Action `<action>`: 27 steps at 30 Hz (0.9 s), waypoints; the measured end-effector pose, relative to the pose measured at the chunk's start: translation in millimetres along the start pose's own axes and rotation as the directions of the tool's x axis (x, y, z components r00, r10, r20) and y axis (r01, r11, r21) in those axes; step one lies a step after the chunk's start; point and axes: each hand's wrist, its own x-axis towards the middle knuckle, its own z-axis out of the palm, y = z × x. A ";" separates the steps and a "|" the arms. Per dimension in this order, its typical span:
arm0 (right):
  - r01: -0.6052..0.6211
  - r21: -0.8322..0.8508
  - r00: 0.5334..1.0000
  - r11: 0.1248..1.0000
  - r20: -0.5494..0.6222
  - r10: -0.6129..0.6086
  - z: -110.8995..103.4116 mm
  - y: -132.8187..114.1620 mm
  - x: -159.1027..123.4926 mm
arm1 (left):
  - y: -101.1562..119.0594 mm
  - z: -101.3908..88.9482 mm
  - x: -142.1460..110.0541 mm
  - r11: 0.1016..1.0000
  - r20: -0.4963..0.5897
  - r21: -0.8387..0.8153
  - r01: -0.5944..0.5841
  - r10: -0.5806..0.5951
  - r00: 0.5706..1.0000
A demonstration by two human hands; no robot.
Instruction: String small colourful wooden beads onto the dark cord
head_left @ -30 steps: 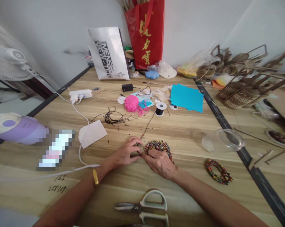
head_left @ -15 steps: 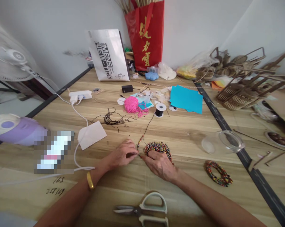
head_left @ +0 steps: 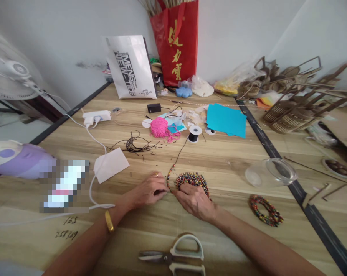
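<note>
Head view: I see the left hand (head_left: 149, 188) with thumb and fingertips together by the lower end of the beaded cord (head_left: 168, 178); whether they grip anything, I can't tell. The right hand (head_left: 197, 201) pinches that end, partly covering the bead bundle (head_left: 193, 178). Away from me, the cord runs to the black spool (head_left: 194, 136).

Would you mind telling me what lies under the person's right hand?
Multicoloured beads show along the far side of the right hand; whatever the hand itself covers cannot be seen.
</note>
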 end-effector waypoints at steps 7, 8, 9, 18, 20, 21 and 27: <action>0.003 0.008 1.000 1.000 -0.012 -0.002 -1.1 -0.5 0.4 | -2.2 -3.7 0.0 0.997 -0.052 0.009 0.071 -0.071 0.996; 0.001 0.007 1.000 1.000 -0.013 -0.001 -1.4 -0.7 0.5 | -2.8 -3.7 -0.1 0.997 -0.068 0.005 0.078 -0.077 0.995; -0.002 0.005 1.000 1.000 -0.015 0.002 -1.6 -0.9 0.6 | -3.4 -3.5 -0.2 0.997 -0.082 0.001 0.081 -0.081 0.993; 0.002 0.000 1.000 1.000 -0.019 -0.002 -2.6 -1.4 0.7 | -5.4 0.2 -0.1 0.997 -0.126 -0.031 0.072 -0.075 0.989; -0.002 -0.002 1.000 1.000 -0.010 0.002 -3.4 -1.6 1.1 | -5.8 1.3 -0.2 0.997 -0.123 -0.042 0.071 -0.076 0.989; -0.003 -0.002 1.000 1.000 -0.008 0.003 -3.7 -1.7 1.3 | -6.0 1.9 -0.4 0.997 -0.122 -0.047 0.069 -0.075 0.990; 0.003 -0.008 1.000 1.000 -0.029 -0.004 -2.3 -1.0 1.3 | -5.0 1.8 -0.5 0.996 -0.100 -0.050 0.070 -0.075 0.992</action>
